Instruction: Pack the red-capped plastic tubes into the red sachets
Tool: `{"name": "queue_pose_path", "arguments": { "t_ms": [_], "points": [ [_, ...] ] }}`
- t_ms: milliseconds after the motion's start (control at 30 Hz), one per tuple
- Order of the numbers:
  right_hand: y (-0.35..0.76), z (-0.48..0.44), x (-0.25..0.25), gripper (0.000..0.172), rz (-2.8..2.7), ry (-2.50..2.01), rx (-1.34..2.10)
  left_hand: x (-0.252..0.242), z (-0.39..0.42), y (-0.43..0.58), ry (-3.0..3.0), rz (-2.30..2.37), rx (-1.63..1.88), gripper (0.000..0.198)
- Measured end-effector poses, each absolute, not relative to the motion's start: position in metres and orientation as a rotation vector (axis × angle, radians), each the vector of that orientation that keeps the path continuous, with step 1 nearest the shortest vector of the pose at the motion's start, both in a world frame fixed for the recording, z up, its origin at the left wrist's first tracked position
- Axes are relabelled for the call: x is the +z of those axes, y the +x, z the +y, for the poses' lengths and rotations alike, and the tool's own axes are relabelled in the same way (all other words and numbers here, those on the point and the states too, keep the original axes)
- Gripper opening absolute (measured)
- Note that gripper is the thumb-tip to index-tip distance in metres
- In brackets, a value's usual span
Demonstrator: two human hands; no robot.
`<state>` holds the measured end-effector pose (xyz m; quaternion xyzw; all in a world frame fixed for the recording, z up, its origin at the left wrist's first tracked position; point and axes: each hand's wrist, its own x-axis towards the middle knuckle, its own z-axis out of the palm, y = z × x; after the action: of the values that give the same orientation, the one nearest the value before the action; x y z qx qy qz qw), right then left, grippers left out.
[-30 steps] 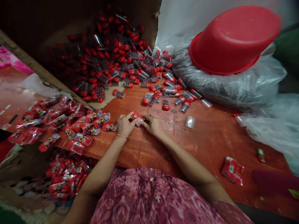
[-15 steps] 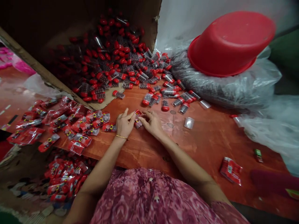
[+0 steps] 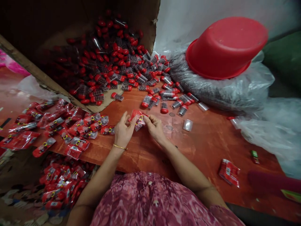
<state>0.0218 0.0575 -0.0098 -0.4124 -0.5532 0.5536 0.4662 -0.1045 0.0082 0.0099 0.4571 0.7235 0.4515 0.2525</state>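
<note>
1. We find the fingers [image 3: 146, 120] of both hands grasping one small red packet [image 3: 136, 114]; the left hand [image 3: 123, 131] pinches its left part, the right hand [image 3: 155, 127] its right edge.
2. We note that the red packet lies between the two thumbs, printed face partly visible, above the tabletop [image 3: 199, 150]; we cannot tell whether it touches the surface.
3. We record a thin bracelet [image 3: 120, 147] on the wrist just behind the left-hand fingers.
4. Left of the fingers, we observe a spread of red packaged items [image 3: 77, 125], the nearest just beside the left hand.
5. Right of the fingers, we see a clear rectangular piece [image 3: 187, 125] lying flat, near the right hand.
6. Beyond the fingers, we count many clear containers with red ends [image 3: 164, 108], loose on the tabletop and heaped back into a cardboard box [image 3: 42, 75].
7. Well to the right of the fingers, towards the wearer, lies a red package [image 3: 229, 173]; a small green item [image 3: 254, 157] is near it.
8. Beyond the fingers to the right, we find a red tub [image 3: 225, 50] upside down, tilted, on a filled plastic bag [image 3: 218, 97].
9. Below the tabletop edge, left of the fingers, we note further red packages [image 3: 62, 182], piled.
</note>
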Motion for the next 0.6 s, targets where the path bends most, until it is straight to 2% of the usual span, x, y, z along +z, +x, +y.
{"name": "queue_pose_path", "arguments": {
  "t_ms": [133, 267, 400, 500, 600],
  "points": [
    [0.024, 0.057, -0.009, 0.033, -1.448, -1.051, 1.124, 0.011, 0.0, -0.101, 0.954, 1.681, 1.102, 0.048],
    [0.02, 0.053, -0.014, 0.029, -1.585, -1.008, 0.999, 0.01, 0.007, -0.091, 0.631, 1.483, 1.291, 0.045],
    [0.023, 0.072, -0.015, 0.033, -1.865, -0.983, 0.942, 0.013, 0.021, -0.091, 0.344, 1.427, 1.442, 0.044],
    [0.03, 0.116, -0.01, 0.03, -2.22, -1.007, 0.624, 0.017, 0.027, -0.097, 0.274, 1.4, 1.477, 0.046],
    [0.037, 0.16, -0.005, 0.05, -2.57, -1.112, 0.266, 0.02, 0.027, -0.1, 0.238, 1.35, 1.453, 0.045]
  ]
}}
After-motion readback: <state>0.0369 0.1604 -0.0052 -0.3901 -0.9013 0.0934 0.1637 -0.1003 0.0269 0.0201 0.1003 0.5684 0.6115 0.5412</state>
